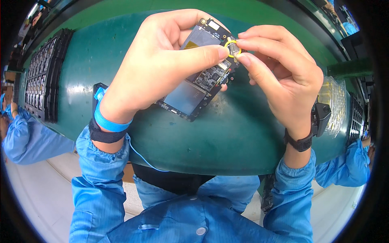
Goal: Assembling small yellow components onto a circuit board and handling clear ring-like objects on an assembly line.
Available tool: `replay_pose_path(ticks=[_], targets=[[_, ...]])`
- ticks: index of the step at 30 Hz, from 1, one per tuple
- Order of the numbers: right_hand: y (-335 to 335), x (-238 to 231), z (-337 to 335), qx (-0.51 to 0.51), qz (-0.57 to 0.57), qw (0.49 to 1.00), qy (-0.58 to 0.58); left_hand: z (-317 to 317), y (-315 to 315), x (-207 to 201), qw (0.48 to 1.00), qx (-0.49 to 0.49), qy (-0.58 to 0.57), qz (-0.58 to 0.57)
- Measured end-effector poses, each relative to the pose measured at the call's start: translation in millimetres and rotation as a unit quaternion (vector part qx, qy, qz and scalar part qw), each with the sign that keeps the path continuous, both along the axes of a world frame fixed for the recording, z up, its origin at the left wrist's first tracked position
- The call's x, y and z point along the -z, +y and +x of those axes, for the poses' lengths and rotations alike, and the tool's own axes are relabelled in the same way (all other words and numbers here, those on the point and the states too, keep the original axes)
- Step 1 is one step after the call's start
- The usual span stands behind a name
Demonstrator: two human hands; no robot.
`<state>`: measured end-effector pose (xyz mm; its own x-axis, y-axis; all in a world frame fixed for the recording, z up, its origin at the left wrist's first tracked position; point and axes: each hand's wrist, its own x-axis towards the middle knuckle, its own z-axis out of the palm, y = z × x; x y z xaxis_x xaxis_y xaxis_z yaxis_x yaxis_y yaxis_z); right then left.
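My left hand point(156, 60) grips a dark circuit board point(182, 97) by its sides, holding it tilted above the table. Its thumb lies across the board's face, the tip pressing beside a small yellow ring-shaped part point(227, 52). From the other side, the thumb and fingers of my right hand point(285, 67) close on that yellow ring at the board's upper right edge. Something silvery shows inside the ring; I cannot make out what it is. Large greyish flat areas and a cluster of small components cover the board's face. My left fingers are partly hidden behind it.
A green table point(194, 150) lies below my hands. Stacked black trays point(42, 77) stand at the left; clear plastic trays point(334, 105) and a black tray point(356, 119) at the right. A blue wrist strap point(110, 121) trails a cord. Co-workers' blue sleeves point(34, 137) show at both sides.
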<state>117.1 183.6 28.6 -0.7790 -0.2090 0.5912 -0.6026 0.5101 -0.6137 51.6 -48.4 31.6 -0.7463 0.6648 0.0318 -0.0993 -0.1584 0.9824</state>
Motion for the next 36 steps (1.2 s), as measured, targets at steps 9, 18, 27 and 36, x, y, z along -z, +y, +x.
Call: replay_pose_path(ticks=[9, 18, 27, 36], targets=[[2.3, 0.8, -1.2, -0.036, -0.037, 0.998, -0.028, 13.0, 9.6, -1.2, 0.998, -0.051, 0.023, 0.034], [2.8, 1.6, -0.2, -0.044, -0.057, 0.997, -0.038, 0.7, 3.7, 0.8, 1.000, -0.001, -0.001, 0.006], [1.9, 2.8, 0.0, -0.047, -0.069, 0.995, -0.045, 2.1, 4.3, -1.0, 1.000, -0.007, 0.000, -0.003], [0.7, 1.6, 1.6, -0.039, -0.066, 0.996, -0.049, 2.3, 3.4, -0.5, 1.000, -0.009, 0.011, -0.007]])
